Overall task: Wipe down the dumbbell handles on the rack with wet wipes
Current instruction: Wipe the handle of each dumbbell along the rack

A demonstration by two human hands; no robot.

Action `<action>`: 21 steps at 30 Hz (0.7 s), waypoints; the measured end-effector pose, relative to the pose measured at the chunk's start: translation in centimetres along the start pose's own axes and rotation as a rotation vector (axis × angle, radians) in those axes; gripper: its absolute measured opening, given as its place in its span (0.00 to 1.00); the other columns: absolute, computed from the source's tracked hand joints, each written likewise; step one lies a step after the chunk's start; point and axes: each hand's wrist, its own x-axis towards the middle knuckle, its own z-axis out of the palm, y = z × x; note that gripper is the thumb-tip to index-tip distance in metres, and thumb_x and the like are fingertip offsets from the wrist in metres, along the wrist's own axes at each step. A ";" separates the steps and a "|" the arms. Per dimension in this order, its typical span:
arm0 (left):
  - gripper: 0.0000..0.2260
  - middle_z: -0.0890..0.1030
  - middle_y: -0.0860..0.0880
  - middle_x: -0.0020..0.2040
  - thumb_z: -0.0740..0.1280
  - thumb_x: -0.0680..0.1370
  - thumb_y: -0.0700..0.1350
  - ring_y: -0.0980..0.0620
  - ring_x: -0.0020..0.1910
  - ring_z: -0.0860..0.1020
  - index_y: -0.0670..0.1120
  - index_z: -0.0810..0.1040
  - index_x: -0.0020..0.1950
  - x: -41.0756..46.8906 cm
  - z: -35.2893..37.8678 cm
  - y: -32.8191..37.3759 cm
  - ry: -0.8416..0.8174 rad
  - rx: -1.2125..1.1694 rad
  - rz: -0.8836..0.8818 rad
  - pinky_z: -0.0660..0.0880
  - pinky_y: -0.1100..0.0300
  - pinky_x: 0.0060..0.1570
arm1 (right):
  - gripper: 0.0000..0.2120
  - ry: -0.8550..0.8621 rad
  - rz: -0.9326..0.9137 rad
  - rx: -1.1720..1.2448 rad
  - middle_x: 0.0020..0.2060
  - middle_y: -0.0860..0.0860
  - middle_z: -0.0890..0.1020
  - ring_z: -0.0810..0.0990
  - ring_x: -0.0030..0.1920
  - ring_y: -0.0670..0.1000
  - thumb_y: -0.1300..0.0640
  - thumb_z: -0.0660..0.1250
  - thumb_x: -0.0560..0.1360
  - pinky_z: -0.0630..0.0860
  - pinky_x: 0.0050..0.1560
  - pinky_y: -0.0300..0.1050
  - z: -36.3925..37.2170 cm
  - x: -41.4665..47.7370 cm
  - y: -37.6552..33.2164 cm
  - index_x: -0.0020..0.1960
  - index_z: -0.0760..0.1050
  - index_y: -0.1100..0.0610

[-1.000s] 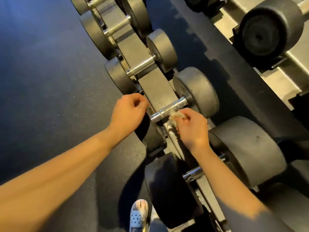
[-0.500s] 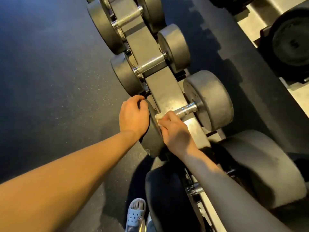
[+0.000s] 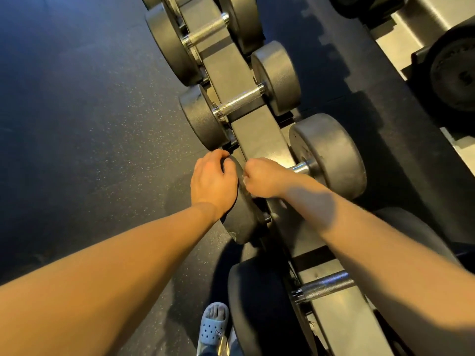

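The dumbbell handle (image 3: 300,166) being wiped lies on the rack a little past the frame's centre toward 1 o'clock, with only a short chrome stub showing beside its right weight head (image 3: 330,155) at 3 o'clock. The right hand (image 3: 264,179) is clenched round the rest of the bar, and a pale scrap of wet wipe (image 3: 245,180) peeks out at the hand's 9 o'clock edge. Just beside it, the left hand (image 3: 212,181) grasps the dumbbell's left weight head (image 3: 243,214), fingers curled over the top rim and palm against the outer face. Both heads straddle the rack's grey centre beam (image 3: 253,134), which runs from 11 o'clock to 5 o'clock. At 12 o'clock from the hands sits a smaller dumbbell with a bare knurled bar (image 3: 241,100); at 5 o'clock a bigger one shows its bar (image 3: 324,287) under the right forearm. Dark speckled rubber floor (image 3: 90,124) fills the 9 o'clock side. A foot in a pale perforated sandal (image 3: 213,327) stands at 6 o'clock. A second rack (image 3: 401,39) crosses the 2 o'clock corner.
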 end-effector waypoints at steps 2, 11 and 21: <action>0.14 0.80 0.48 0.59 0.56 0.84 0.48 0.49 0.61 0.75 0.47 0.79 0.64 -0.2 -0.1 0.1 -0.003 0.001 -0.005 0.72 0.53 0.58 | 0.02 -0.046 0.030 -0.098 0.43 0.53 0.76 0.78 0.50 0.58 0.59 0.64 0.80 0.72 0.47 0.49 -1.4 0.4 0.4 0.50 0.74 0.58; 0.14 0.80 0.48 0.59 0.57 0.84 0.47 0.49 0.61 0.75 0.47 0.79 0.64 0.0 0.0 -0.1 -0.010 0.021 0.010 0.71 0.55 0.57 | 0.10 0.097 -0.111 -0.214 0.53 0.56 0.73 0.73 0.59 0.57 0.62 0.62 0.79 0.72 0.60 0.51 1.8 -0.4 0.7 0.58 0.77 0.61; 0.15 0.80 0.50 0.60 0.56 0.85 0.49 0.50 0.62 0.75 0.49 0.78 0.66 -0.1 0.0 0.0 -0.004 0.020 -0.003 0.74 0.50 0.62 | 0.11 0.721 0.353 0.904 0.54 0.55 0.78 0.80 0.54 0.53 0.53 0.63 0.83 0.78 0.50 0.43 11.3 -4.2 2.5 0.58 0.79 0.58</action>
